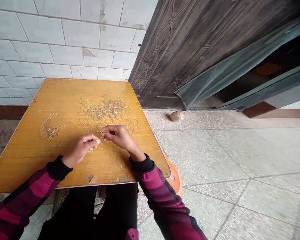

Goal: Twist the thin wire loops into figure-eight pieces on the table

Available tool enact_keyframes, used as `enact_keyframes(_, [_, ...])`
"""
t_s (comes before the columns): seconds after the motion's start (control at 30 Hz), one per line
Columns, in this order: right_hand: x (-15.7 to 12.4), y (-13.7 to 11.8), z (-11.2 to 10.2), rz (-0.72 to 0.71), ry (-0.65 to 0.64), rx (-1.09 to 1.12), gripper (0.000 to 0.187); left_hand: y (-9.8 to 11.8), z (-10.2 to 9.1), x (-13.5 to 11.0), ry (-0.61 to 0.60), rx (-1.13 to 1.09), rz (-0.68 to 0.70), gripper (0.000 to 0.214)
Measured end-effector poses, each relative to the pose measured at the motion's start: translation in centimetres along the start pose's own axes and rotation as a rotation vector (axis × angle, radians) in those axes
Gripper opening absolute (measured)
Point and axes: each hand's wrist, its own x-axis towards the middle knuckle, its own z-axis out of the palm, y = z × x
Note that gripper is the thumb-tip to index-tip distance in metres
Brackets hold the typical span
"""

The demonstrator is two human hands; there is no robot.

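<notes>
My left hand (pixel 83 146) pinches a thin, pale wire (pixel 97 132) that bends into a loop, its loose ends sticking out below the fingers. On the other side of that loop, my right hand (pixel 117 135) has thumb and forefinger closed on the same wire. Both hands are just above the wooden table (pixel 62 173). Beyond them lies a spread pile of round wire rings (pixel 112 108). To the left is a bundle of curved, uncoiled wires (pixel 51 128). Two more rings (pixel 120 161) lie below my right wrist.
A white tiled wall (pixel 65 53) borders the table's far edge. At the right stand a dark carved wooden door (pixel 170 50) and a hanging curtain (pixel 210 83). A round ball-like object (pixel 177 116) rests by the doorway. An orange stool (pixel 175 178) shows under the table's right corner.
</notes>
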Motion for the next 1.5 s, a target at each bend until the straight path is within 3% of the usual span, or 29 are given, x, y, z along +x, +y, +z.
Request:
enact_keyframes(0.23, [-0.8,-0.4,0.2,0.137,0.073,0.134,0.023,0.2,-0.7,-0.1,-0.078,0.009,-0.056,0.032])
enact_keyframes(0.33, [-1.9,0.1,0.1,0.196,0.089,0.105,0.02,0.5,-1.2,0.0,0.02,0.026,-0.005,0.042])
enact_keyframes(0.47, [-3.3,1.1,0.3,0.236,0.085,0.037,0.013,1.1,-1.5,0.0,0.151,0.088,0.084,0.04])
enact_keyframes(0.83, [-4.4,1.1,0.7,0.063,0.134,-0.619,0.007,1.2,-2.1,0.2,0.231,0.243,0.221,0.034])
enact_keyframes(1.1, [-7.9,0.6,-0.8,-0.004,0.364,-0.616,0.016,0.3,-3.3,0.8,0.295,0.423,0.395,0.026])
enact_keyframes(1.3, [-13.1,2.5,-0.5,0.092,0.602,-0.514,0.021,1.4,-6.2,0.0,0.386,0.549,0.363,0.028])
enact_keyframes(1.43, [-15.2,3.9,0.2,0.138,0.667,-0.498,0.023,2.1,-10.3,-2.3,0.379,0.85,0.295,0.027])
enact_keyframes(1.5, [-15.5,4.3,0.4,0.151,0.678,-0.493,0.024,2.1,-12.9,-3.8,0.438,0.975,0.23,0.027])
